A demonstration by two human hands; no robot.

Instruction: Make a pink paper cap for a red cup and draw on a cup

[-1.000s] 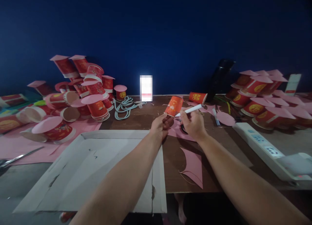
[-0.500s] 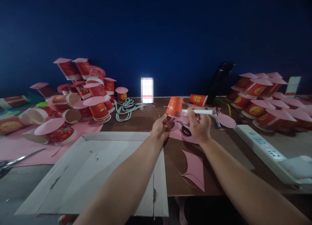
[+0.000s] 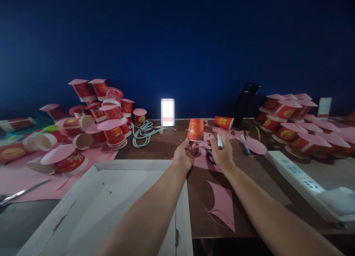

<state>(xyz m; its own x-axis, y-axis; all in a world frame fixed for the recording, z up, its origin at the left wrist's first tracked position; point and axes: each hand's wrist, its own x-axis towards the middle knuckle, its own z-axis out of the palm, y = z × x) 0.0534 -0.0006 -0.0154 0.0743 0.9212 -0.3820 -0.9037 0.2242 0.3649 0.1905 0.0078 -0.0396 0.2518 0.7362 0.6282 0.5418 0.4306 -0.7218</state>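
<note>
My left hand (image 3: pixel 184 155) is closed on the rim of a red paper cup (image 3: pixel 195 130), which is held bottom up above the table. Just to its right, my right hand (image 3: pixel 223 149) holds a white marker (image 3: pixel 219 140) among its fingers, a little apart from the cup. Beneath my hands lie scissors with black handles (image 3: pixel 211 157) on pink paper (image 3: pixel 203 160). Another red paper cup (image 3: pixel 224 122) lies on its side behind my right hand. Beyond that hand are a second pen (image 3: pixel 245 144) and a round pink paper piece (image 3: pixel 256 146).
Red cups topped with pink discs are piled at left (image 3: pixel 113 132) and at right (image 3: pixel 288 110). A white tray (image 3: pixel 133 165) sits front left, a power strip (image 3: pixel 294 174) on the right. A phone (image 3: pixel 168 112), a coiled cable (image 3: pixel 142 134) and a black bottle (image 3: pixel 246 101) stand behind.
My right hand has drawn the marker away from the cup and turned it from sideways to roughly upright. The cup stays in my left hand, slightly straighter. The whole view has shifted a little.
</note>
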